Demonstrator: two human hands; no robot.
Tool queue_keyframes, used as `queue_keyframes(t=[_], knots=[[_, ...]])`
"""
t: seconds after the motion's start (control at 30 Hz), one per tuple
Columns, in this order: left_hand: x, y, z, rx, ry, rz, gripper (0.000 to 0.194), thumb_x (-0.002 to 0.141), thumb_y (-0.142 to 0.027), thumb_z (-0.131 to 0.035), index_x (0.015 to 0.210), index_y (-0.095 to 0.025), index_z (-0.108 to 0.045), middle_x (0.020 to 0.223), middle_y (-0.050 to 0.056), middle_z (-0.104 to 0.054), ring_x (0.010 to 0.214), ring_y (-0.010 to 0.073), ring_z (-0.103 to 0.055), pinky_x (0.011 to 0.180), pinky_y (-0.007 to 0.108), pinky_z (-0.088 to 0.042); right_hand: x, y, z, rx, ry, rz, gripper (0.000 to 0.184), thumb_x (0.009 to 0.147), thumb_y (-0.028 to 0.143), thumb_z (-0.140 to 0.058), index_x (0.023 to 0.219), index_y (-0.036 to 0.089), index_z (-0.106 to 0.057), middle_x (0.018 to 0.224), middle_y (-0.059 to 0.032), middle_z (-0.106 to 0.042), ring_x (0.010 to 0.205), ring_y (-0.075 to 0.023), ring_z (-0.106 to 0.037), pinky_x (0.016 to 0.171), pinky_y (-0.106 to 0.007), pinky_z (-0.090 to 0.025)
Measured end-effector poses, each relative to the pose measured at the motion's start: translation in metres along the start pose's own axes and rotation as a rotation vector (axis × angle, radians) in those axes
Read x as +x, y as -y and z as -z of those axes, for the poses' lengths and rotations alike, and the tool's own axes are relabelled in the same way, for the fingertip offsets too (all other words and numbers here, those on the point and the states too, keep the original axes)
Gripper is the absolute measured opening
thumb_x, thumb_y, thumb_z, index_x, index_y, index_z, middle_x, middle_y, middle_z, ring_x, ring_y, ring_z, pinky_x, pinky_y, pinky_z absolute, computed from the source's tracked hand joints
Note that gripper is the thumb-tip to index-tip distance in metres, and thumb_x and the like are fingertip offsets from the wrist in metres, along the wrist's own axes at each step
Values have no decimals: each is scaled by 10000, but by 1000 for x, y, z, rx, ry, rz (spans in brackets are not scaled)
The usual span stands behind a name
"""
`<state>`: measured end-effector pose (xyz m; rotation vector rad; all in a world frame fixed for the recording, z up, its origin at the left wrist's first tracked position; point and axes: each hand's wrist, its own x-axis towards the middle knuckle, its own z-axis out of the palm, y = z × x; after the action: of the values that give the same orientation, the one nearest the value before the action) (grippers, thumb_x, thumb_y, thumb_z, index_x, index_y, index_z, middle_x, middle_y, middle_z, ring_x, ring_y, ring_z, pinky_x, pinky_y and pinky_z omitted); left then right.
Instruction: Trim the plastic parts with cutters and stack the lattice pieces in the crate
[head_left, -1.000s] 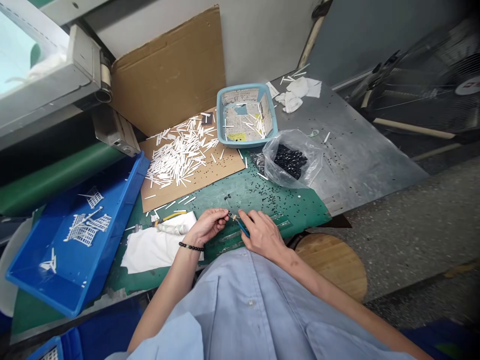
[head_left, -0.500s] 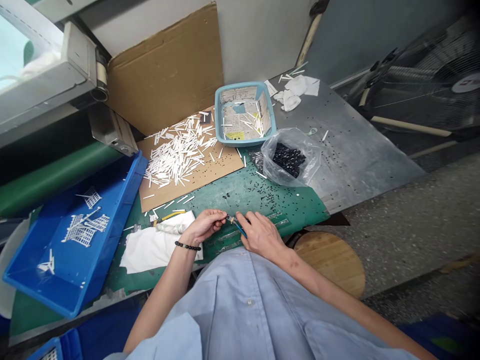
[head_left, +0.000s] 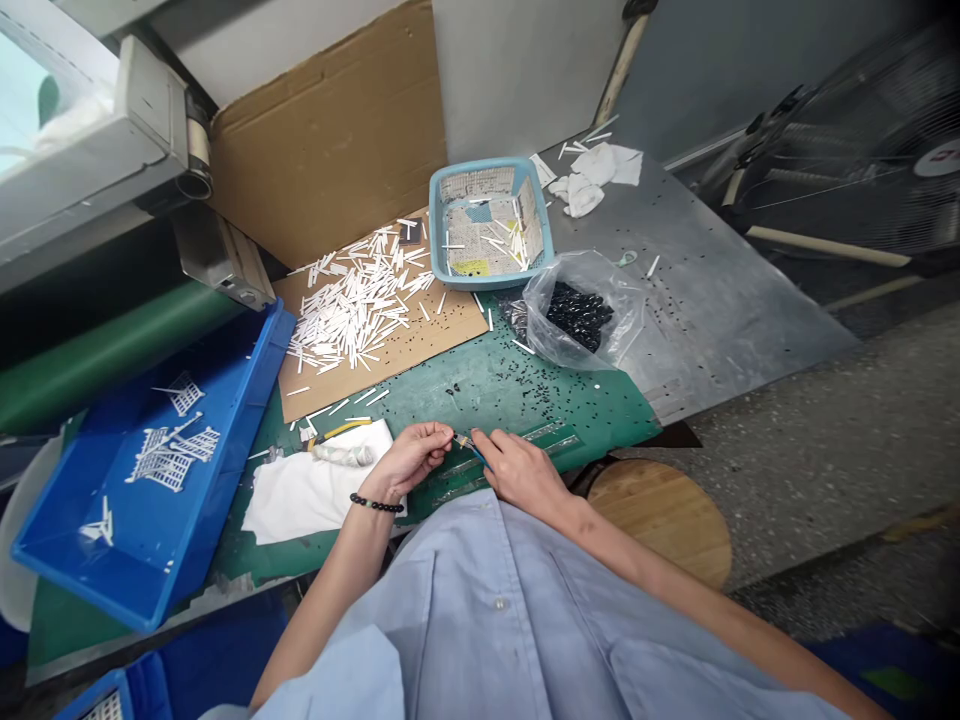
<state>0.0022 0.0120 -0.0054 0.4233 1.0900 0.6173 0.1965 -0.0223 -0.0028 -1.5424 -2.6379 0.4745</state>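
My right hand [head_left: 521, 472] grips a slim blue-handled tool [head_left: 477, 450], its metal tip pointing toward my left hand. My left hand [head_left: 409, 460], with a black bead bracelet [head_left: 376, 504] on the wrist, pinches a tiny part [head_left: 456, 438] at that tip, too small to make out. Both hands hover over the edge of a green work mat [head_left: 540, 395] scattered with small black pieces. Just left of my left hand, yellow-handled pliers [head_left: 345, 428] lie on a white cloth [head_left: 307, 505].
Behind the mat, white sticks are heaped on a cardboard sheet [head_left: 442, 335]. A light blue basket [head_left: 491, 282] and a plastic bag of black pieces [head_left: 581, 320] stand beyond. A blue tray [head_left: 112, 530] sits left, a metal tabletop [head_left: 712, 270] right, a wooden stool [head_left: 660, 520] below.
My hands have drawn slightly closer together around the tool tip, and more of the blue handle is hidden under my right hand. The whole view has shifted slightly.
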Motion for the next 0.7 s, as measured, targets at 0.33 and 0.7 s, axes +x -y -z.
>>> queue_keyframes(t=[0.33,0.7], knots=[[16,-14,11,-230,15,-157,144,667,-133,-659,803,-102,-622,771,49,-611,599,65,-511,544,167,-423,-2,-9,-4,371,-204,-220,410,883,281,-501,1270,149,-524,987,-78,-588,920,-212,-561,816,-322,-486],[36,-32,-3,-16,-99,-250,261,681,-320,-748,768,-125,-599,631,-35,-461,508,40,-353,467,178,-242,-2,-15,-2,380,-238,-285,432,880,304,-501,1277,134,-525,980,-89,-575,907,-221,-542,819,-343,-469]])
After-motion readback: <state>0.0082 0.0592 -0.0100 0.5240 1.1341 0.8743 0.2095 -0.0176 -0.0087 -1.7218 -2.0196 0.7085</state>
